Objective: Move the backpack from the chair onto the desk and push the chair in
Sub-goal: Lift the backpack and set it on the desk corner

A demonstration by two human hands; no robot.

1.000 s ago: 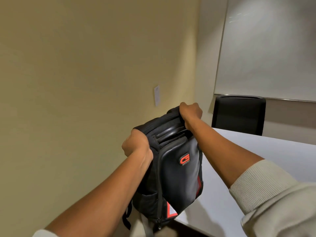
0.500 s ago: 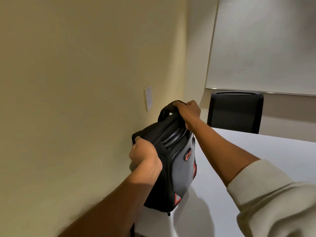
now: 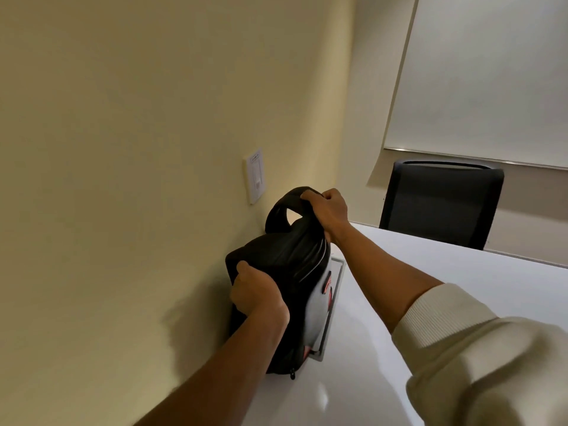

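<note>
A black backpack with red marks stands upright on the white desk, close against the yellow wall. My left hand grips its near top corner. My right hand is closed on the top by the carry handle. The bag's base rests on the desk's left edge, partly over a grey cable plate. The chair that held the bag is out of view.
A black mesh-backed chair stands at the desk's far side, under a whiteboard. A white wall switch plate sits on the yellow wall just left of the bag.
Both hands carried the backpack up and forward from beside the desk edge. It now stands on the desk top against the wall.
</note>
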